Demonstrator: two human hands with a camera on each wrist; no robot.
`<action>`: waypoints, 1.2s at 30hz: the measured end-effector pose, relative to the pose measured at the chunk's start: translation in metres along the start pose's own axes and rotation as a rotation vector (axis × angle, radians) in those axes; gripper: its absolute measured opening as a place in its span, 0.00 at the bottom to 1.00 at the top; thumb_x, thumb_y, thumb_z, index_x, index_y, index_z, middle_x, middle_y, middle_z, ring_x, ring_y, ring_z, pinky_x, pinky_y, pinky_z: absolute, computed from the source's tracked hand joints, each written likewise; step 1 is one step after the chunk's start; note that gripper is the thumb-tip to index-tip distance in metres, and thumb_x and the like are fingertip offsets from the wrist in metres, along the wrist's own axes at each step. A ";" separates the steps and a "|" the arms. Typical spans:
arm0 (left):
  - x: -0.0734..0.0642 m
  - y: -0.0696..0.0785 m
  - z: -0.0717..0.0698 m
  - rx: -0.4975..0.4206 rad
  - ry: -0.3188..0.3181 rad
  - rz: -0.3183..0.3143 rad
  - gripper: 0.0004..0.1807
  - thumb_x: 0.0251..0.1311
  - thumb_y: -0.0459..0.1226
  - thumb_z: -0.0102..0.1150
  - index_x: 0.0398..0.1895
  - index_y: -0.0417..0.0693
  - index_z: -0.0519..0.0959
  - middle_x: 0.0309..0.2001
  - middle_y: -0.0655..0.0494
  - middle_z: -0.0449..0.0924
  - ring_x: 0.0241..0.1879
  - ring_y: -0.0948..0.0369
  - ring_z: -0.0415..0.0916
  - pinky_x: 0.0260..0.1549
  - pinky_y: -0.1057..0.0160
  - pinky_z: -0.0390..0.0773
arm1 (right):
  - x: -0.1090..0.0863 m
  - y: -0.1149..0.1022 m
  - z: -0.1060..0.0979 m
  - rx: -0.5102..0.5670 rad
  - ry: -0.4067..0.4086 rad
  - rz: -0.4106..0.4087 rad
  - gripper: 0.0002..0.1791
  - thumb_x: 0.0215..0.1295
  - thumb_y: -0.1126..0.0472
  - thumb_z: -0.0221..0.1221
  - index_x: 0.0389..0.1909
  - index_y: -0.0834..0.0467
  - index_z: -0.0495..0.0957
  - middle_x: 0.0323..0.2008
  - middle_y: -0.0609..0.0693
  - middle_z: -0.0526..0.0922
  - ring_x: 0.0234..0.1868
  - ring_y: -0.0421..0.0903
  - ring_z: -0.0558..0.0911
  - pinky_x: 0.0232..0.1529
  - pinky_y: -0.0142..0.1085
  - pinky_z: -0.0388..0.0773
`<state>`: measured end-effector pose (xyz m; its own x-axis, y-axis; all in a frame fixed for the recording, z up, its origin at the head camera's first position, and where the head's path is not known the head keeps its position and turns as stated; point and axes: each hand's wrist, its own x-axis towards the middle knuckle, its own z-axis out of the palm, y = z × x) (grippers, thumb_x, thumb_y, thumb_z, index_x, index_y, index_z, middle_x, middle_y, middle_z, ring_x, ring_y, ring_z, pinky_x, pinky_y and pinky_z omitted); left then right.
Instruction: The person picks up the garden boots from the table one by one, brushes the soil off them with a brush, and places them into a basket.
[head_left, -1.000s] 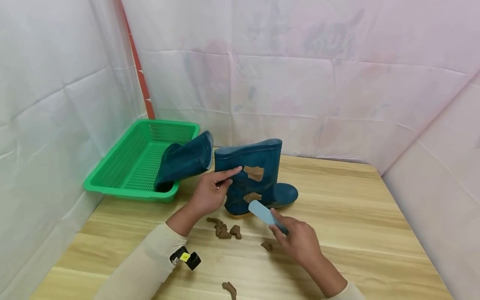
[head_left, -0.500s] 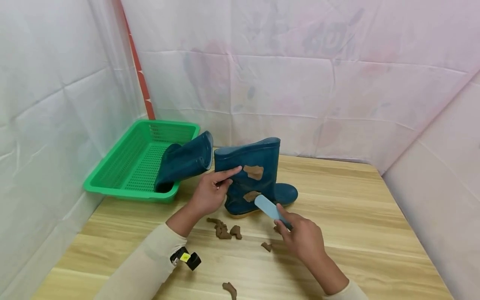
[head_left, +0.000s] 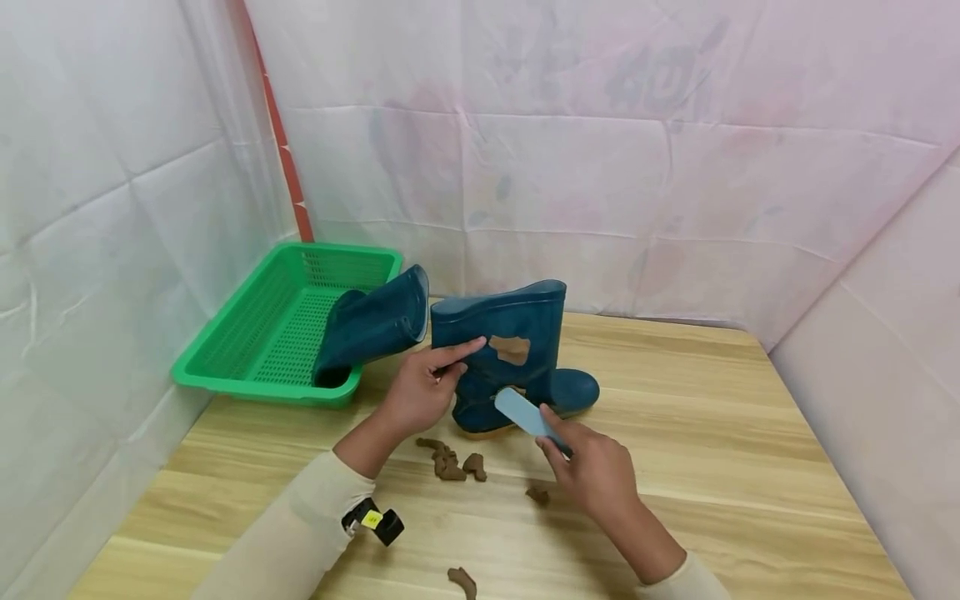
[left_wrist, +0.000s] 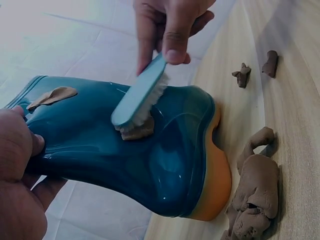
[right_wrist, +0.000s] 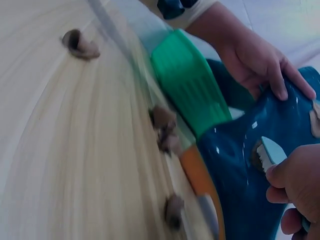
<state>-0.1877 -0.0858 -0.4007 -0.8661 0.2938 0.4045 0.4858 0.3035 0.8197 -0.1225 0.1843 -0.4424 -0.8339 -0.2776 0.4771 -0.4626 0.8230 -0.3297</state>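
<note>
A dark blue rubber rain boot (head_left: 536, 321) with an orange-tan sole stands on the table, toe to the right. My left hand (head_left: 420, 392) grips the back of its shaft, index finger stretched along the side and other fingers behind. Held in my right hand (head_left: 600, 475) is a light blue scrubbing brush (head_left: 521, 410) with white bristles. In the left wrist view its bristles lie on the lower brown clay-like patch (left_wrist: 137, 132) near the ankle, partly covering it. A second brown patch (head_left: 512, 350) sticks higher on the shaft, by my left fingertip.
Several brown clay-like lumps (head_left: 447, 464) lie on the wooden table (head_left: 720, 433) in front of the boot. A green plastic basket (head_left: 262, 389) stands at the left, with another blue boot (head_left: 371, 325) leaning over its side. White sheeting (head_left: 570, 183) hangs behind.
The brush shifted right and slightly up along the lower patch, then came back left over it. My left hand keeps its hold; the boot tilted only slightly.
</note>
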 end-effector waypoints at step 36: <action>0.000 0.002 0.002 0.014 0.005 -0.019 0.27 0.73 0.26 0.55 0.68 0.62 0.78 0.23 0.55 0.66 0.10 0.64 0.52 0.14 0.63 0.60 | -0.005 0.009 -0.002 0.086 0.099 -0.030 0.29 0.56 0.64 0.75 0.61 0.60 0.82 0.33 0.51 0.89 0.19 0.31 0.72 0.16 0.28 0.61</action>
<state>-0.1865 -0.0838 -0.3997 -0.8757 0.2832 0.3911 0.4709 0.3216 0.8215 -0.1217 0.1948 -0.4460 -0.7876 -0.2473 0.5644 -0.5143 0.7683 -0.3811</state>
